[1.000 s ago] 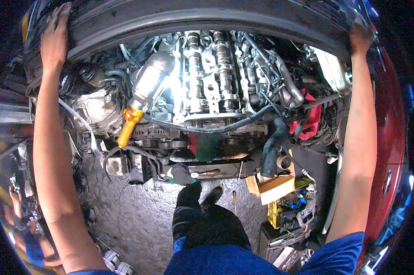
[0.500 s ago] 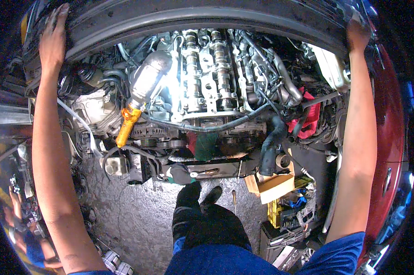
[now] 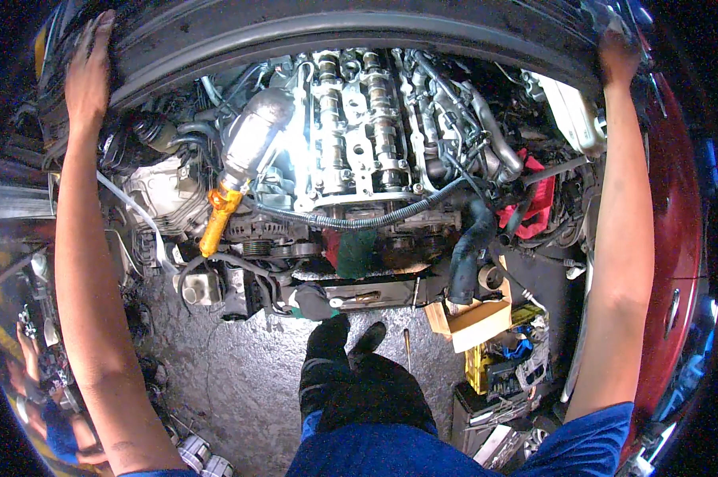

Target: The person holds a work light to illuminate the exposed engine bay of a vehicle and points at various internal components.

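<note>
Both my arms are stretched up and apart to a wide dark panel, which looks like a car hood, across the top of the view. My left hand holds its left end, fingers long and close together against it. My right hand grips the right end; its fingertips are partly lost in shadow. Between my arms lies an open engine with its two camshafts bare. On its left rests a lit work lamp with an orange handle. A black corrugated conduit sags across the engine's near side.
A black hose and a red cloth-like piece are at the engine's right. Below stand an open cardboard box and a yellow bin of parts. A screwdriver-like tool lies on the floor. A red car flanks my right arm.
The view has shifted very slightly. Both hands stay on the hood, and the lamp and engine parts look unmoved.
</note>
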The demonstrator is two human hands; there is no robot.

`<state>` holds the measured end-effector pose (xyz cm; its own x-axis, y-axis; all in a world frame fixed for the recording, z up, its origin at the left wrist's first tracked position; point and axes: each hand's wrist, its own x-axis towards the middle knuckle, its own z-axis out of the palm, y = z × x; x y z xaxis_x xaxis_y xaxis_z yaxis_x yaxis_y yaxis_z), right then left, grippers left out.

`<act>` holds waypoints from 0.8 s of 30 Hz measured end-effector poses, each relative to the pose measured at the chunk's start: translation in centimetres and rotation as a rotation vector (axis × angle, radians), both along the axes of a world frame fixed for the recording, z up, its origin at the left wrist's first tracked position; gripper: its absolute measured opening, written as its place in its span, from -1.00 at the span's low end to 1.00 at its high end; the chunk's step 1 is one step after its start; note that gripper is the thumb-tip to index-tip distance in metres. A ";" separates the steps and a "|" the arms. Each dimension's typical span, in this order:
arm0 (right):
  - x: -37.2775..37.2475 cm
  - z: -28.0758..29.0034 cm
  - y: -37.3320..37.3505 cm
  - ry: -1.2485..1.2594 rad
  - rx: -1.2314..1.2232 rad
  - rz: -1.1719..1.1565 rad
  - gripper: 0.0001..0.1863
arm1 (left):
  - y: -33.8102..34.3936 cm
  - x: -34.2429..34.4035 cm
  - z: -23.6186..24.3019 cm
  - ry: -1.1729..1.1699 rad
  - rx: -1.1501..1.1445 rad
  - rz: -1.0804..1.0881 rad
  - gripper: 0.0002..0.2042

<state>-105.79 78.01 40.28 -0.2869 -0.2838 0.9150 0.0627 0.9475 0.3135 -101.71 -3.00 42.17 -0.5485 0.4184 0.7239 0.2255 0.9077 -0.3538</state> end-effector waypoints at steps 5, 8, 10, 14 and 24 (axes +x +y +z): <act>-1.0 0.4 2.9 -0.090 0.102 -0.218 -0.66 | -0.5 -0.1 0.3 0.019 -0.033 -0.001 -0.48; -1.6 1.2 5.7 -0.081 0.263 -0.313 -0.65 | 0.1 -0.1 -0.4 0.013 0.012 -0.019 -0.47; -2.0 0.4 5.5 -0.071 0.295 -0.293 -0.63 | 0.0 0.0 0.0 -0.005 0.014 -0.002 -0.48; -2.4 -0.2 4.8 0.037 0.103 -0.091 -0.61 | 0.2 0.2 0.0 -0.015 0.044 0.017 -0.49; -1.9 -0.6 4.0 -0.114 0.230 -0.301 -0.65 | 1.8 0.9 0.2 -0.198 0.320 0.048 -0.50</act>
